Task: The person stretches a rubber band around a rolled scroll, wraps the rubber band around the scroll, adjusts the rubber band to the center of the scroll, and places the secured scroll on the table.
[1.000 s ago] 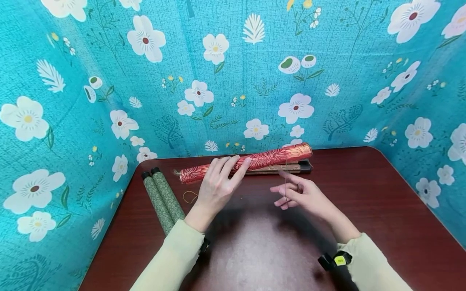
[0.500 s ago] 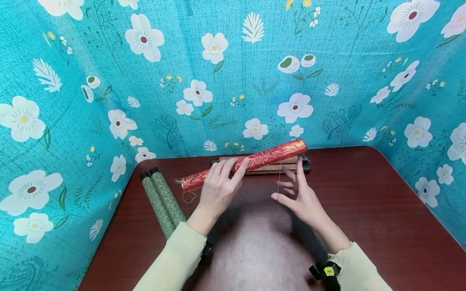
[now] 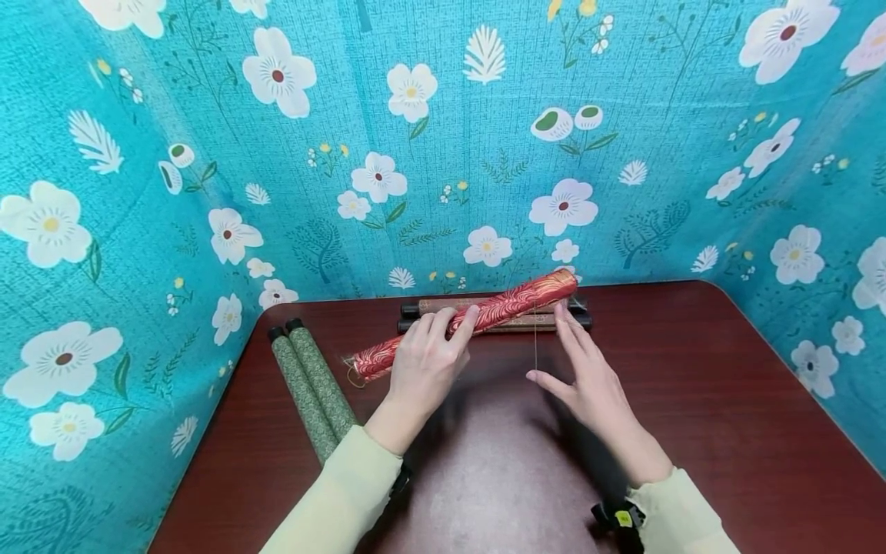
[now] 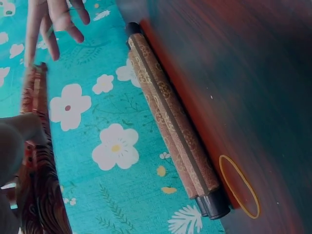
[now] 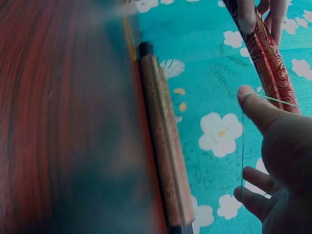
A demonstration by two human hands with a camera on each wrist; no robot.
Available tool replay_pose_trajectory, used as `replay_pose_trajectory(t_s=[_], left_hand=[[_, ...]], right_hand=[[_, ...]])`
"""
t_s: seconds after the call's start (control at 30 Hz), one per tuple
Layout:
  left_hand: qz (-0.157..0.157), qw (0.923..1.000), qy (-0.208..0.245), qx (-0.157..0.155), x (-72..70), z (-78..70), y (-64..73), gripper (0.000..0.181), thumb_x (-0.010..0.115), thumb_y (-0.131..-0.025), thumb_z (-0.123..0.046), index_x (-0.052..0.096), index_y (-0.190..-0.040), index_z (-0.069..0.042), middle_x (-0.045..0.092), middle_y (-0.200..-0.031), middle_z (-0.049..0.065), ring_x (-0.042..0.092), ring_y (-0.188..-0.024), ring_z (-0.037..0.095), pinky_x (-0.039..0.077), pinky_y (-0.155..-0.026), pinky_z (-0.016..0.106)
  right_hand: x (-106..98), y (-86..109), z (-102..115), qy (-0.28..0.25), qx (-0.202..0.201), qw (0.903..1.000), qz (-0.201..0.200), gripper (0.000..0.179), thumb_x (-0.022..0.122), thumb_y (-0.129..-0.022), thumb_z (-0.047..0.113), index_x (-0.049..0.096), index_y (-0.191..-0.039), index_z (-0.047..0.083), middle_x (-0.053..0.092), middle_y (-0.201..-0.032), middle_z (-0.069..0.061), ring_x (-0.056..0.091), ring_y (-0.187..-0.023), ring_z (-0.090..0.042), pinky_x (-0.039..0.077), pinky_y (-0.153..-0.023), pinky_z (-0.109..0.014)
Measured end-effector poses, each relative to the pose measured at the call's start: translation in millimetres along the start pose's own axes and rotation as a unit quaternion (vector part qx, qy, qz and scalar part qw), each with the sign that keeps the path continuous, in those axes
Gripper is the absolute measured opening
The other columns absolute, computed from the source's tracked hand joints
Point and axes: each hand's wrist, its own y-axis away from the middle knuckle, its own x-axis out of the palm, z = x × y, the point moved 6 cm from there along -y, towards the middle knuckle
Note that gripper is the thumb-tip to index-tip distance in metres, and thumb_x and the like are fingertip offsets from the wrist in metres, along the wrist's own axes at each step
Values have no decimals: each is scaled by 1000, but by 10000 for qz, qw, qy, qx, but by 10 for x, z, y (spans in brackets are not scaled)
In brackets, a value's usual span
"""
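The left hand (image 3: 425, 354) holds the red roll (image 3: 515, 306) around its middle, with the thumb and fingers bent round it; the red roll is held up off the tabletop (image 3: 484, 477), on a slant, with its right end farther from the person than its left end; some thin loose threads (image 3: 349, 360) stick out at the left end of the red roll; the right hand (image 3: 598, 381) is just beside the right end of the red roll, its fingers spread well away from its thumb; a thin string (image 5: 243, 141) comes off the red roll near that right end, goes over the tip of the right thumb and is pulled straight down to the fingers; two brown rolls (image 4: 168, 105) with black ends (image 4: 215, 204) lie side by side on the tabletop, below the red roll and partly hidden by it in the head view; a thin yellow loop (image 4: 247, 182) lies on the tabletop near the left end of the red roll; two green rolls (image 3: 324, 385) lie left of the red roll, next to each other; a blue cloth (image 3: 623, 223) with big white flowers hangs behind the red roll
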Motion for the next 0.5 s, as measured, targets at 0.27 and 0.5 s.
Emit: replay_pose_trajectory(t_s=[0.27, 0.5], left_hand=[[278, 9996, -33, -42, 32, -52, 0, 45, 83, -81, -14, 77, -126, -18, 73, -105, 9, 69, -81, 25, 59, -64, 33], [700, 9974, 154, -1, 51, -74, 13, 47, 85, -81, -16, 76, -128, -20, 72, -108, 8, 69, -87, 25, 60, -67, 34]], right_hand=[[-199, -7, -27, 1208, -1241, 9828, -647, 76, 62, -101, 62, 49, -162, 17, 40, -169, -15, 56, -131, -46, 60, -59, -56], [-380, -127, 70, 1490, -2250, 9579, -984, 67, 40, -111, 61, 62, -151, 12, 52, -159, -19, 58, -133, -43, 62, -77, -55]])
